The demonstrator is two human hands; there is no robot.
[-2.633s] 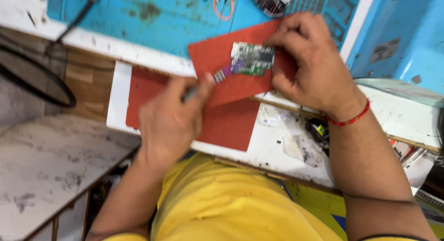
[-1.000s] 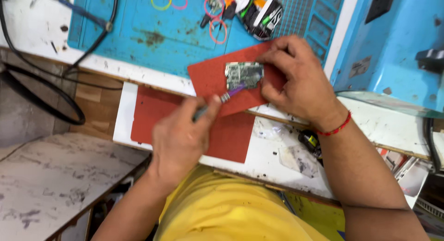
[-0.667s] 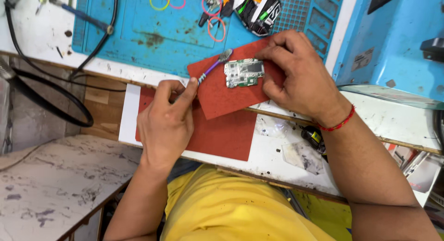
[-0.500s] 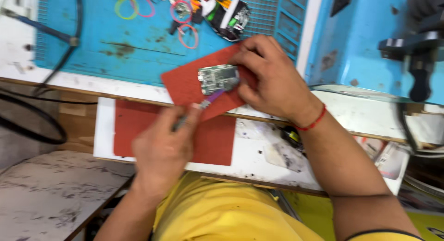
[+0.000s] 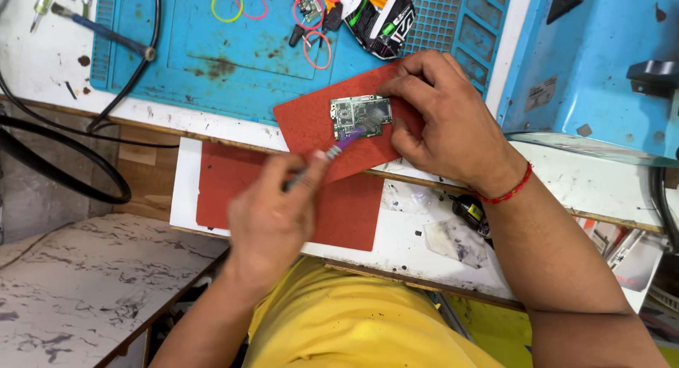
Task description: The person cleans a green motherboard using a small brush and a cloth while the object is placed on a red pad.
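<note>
Small green circuit board (image 5: pixel 360 117) flat on red mat (image 5: pixel 311 124), pinned at right edge by right hand (image 5: pixel 442 124) fingertips. Left hand (image 5: pixel 272 216) clenched on small brush (image 5: pixel 339 147), purple bristles touching board. Looks light, stiff, fragile: best held by edges only.

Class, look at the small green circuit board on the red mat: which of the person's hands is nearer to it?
Right. The right hand touches the circuit board at its right edge, pinning it on the red mat. The left hand is below-left, reaching it only through a brush.
</note>
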